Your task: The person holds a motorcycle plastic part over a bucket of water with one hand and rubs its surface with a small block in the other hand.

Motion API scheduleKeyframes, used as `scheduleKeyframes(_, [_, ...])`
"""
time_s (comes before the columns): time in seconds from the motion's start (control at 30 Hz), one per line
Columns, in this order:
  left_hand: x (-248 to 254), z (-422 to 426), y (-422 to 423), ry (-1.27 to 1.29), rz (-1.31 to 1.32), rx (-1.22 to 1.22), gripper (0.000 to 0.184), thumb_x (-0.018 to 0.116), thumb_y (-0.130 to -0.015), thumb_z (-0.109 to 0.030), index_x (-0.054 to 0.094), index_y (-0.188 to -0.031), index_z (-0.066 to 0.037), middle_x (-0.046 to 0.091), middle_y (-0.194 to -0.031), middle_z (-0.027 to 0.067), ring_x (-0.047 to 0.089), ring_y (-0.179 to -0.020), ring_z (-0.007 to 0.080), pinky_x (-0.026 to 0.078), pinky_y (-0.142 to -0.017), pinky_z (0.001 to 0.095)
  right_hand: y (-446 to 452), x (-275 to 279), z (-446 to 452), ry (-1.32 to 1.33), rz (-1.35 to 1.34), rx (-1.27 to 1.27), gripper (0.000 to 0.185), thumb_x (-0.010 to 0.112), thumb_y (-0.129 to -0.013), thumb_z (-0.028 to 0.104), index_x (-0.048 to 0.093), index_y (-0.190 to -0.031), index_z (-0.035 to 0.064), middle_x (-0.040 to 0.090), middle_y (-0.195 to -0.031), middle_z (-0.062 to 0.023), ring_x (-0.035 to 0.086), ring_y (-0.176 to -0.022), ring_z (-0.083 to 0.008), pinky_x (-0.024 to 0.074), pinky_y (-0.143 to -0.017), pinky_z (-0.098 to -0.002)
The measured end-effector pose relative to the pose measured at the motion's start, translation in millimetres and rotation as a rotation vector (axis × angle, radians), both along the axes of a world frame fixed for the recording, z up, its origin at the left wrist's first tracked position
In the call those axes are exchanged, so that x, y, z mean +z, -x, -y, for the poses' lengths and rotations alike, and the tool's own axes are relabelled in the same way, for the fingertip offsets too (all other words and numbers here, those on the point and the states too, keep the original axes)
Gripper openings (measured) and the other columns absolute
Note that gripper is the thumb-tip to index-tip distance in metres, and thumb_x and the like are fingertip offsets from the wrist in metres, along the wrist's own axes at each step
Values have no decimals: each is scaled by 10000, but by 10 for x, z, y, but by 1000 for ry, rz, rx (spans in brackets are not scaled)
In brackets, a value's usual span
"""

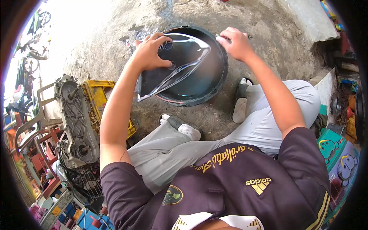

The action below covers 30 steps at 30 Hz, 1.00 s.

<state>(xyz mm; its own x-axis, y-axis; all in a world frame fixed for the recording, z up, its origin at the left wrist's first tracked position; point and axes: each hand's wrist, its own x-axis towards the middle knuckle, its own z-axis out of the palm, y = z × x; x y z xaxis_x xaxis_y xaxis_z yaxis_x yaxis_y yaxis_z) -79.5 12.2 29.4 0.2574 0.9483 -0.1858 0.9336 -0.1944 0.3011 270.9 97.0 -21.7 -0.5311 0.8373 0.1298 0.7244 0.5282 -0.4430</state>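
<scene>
A dark, glossy, pointed panel (153,78) with a pale shiny edge is tilted over a round black tub (224,73) of dark water. Its exact kind I cannot make out. My left hand (149,53) grips the panel's left part, fingers over the top and thumb beside a small round hole. A round blue-centred emblem (168,45) shows near the fingertips. My right hand (237,43) is raised by the tub's upper right rim, apart from the panel. Its fingers are curled together, and whatever they may hold is hidden.
The tub stands on wet, rough concrete (268,42) between my feet. To the left are a metal engine casing (78,119) and a yellow crate (96,92). A concrete block (306,19) lies at upper right, and coloured boxes (331,145) stand at right.
</scene>
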Motion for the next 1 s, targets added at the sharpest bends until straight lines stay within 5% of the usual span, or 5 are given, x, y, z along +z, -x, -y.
scheduleKeyframes(0.27, [-4, -159, -480, -108, -124, -23, 839, 875, -685, -562, 683, -1396, -159, 658, -1366, 62, 598, -1342, 297, 365, -1117, 703, -49, 131, -167, 34, -151, -197, 275, 729, -995, 383, 797, -1012, 117, 741, -974, -44, 722, -908, -251, 516, -853, -410])
scheduleKeyframes(0.43, [-347, -119, -589, -130, -92, 2, 928, 837, -716, -603, 637, -1475, -108, 584, -1452, 101, 505, -1418, 290, 373, -1141, 660, -31, 156, -36, -46, -4, -131, 262, 705, -1013, 355, 780, -1016, 103, 731, -967, -59, 709, -905, -260, 499, -901, -430])
scheduleKeyframes(0.7, [-452, -70, -571, -189, -77, -24, 943, 819, -756, -601, 587, -1536, -126, 575, -1488, 98, 486, -1454, 289, 356, -1175, 625, -20, 69, 137, 323, 312, -58, 283, 612, -1011, 374, 744, -995, 125, 755, -1067, -76, 711, -1069, -329, 420, -1027, -575])
scheduleKeyframes(0.9, [-453, -47, -551, -132, -91, -28, 964, 782, -836, -623, 495, -1620, -140, 520, -1585, 123, 444, -1514, 303, 335, -1223, 649, 53, -91, 430, 7, 275, 181, 200, 640, -1016, 312, 726, -1045, 134, 736, -1048, -57, 711, -1077, -279, 449, -948, -550])
scheduleKeyframes(1.0, [-471, -36, -526, -116, -105, -42, 975, 750, -878, -652, 447, -1654, -146, 476, -1636, 132, 411, -1550, 312, 312, -1245, 665, -24, -107, 254, -27, 303, 93, 196, 645, -1017, 319, 712, -1006, 135, 733, -1042, -52, 709, -1074, -276, 458, -937, -541])
